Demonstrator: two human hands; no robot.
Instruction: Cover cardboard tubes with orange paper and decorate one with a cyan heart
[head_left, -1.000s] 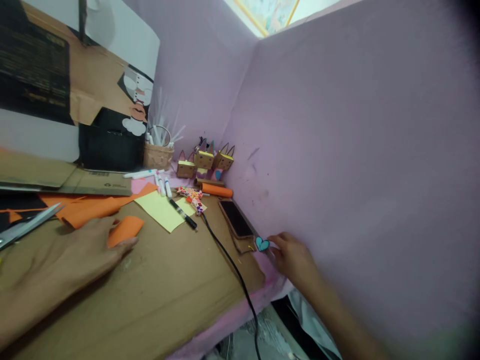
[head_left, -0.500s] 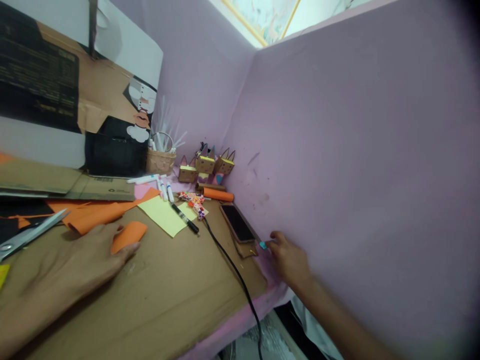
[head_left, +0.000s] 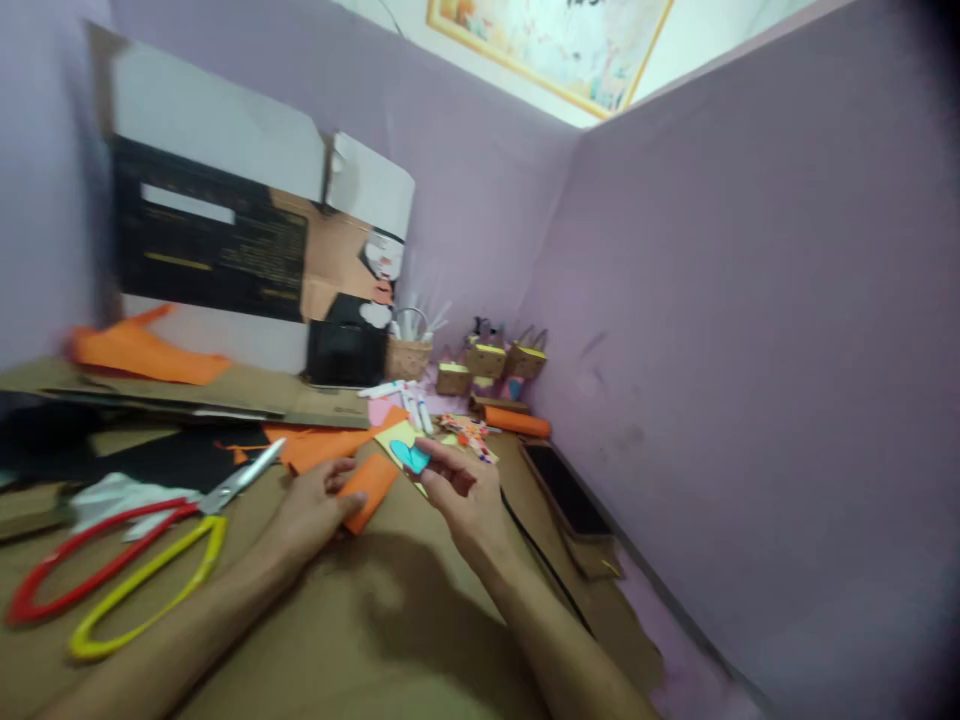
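Observation:
My left hand is closed on a piece of orange paper, just above the brown tabletop. Between the thumb and fingertips of my right hand is a small blue heart-shaped piece, raised over the yellow paper. Both hands are close together near the middle of the table. Scissors with one red and one yellow handle lie to the left of my left hand.
Orange sheets and white markers lie behind my hands. A phone is at the right by the wall. Small cardboard figures and a basket stand at the back. A black cable crosses the right side.
My right hand has come from the wall side to the middle, bringing the blue piece beside my left hand. The view has turned left, showing more of the scissors and cardboard.

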